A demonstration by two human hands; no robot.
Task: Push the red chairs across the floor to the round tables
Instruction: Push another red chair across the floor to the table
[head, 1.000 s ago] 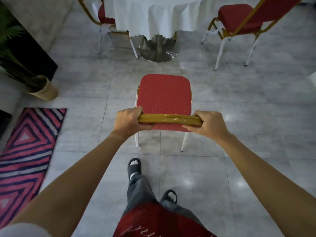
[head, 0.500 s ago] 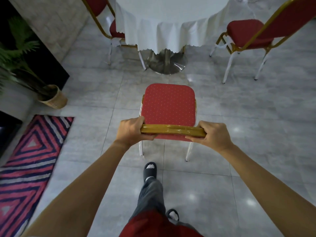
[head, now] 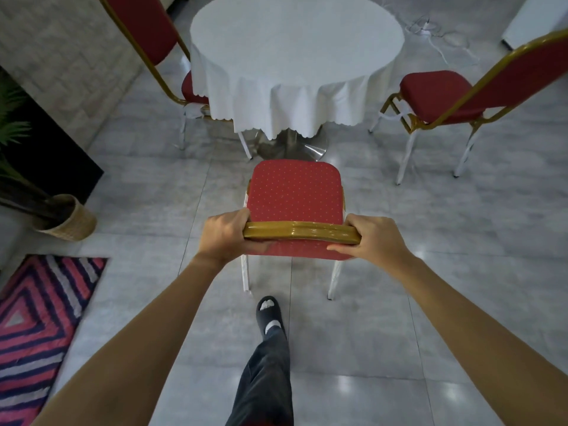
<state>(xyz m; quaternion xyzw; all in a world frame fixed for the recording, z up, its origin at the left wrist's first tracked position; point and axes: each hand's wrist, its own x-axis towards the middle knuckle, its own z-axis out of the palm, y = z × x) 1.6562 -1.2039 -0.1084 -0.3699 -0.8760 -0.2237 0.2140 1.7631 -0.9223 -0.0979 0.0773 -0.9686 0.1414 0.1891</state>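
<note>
A red chair [head: 294,192] with a dotted seat and white legs stands on the grey tiled floor right in front of me. My left hand [head: 226,235] grips the left end of its gold top rail, and my right hand [head: 372,238] grips the right end. Just beyond the seat's front edge stands a round table [head: 295,35] under a white cloth, on a metal pedestal base.
Two more red chairs stand at the table: one tucked in at the left [head: 147,35], one off to the right [head: 445,93]. A potted plant in a woven basket [head: 66,218] and a striped rug [head: 37,327] lie left. My foot [head: 270,312] steps behind the chair.
The chair and I have moved forward towards the round table, which now looks nearer and fuller in view. Both hands keep their grip on the rail.
</note>
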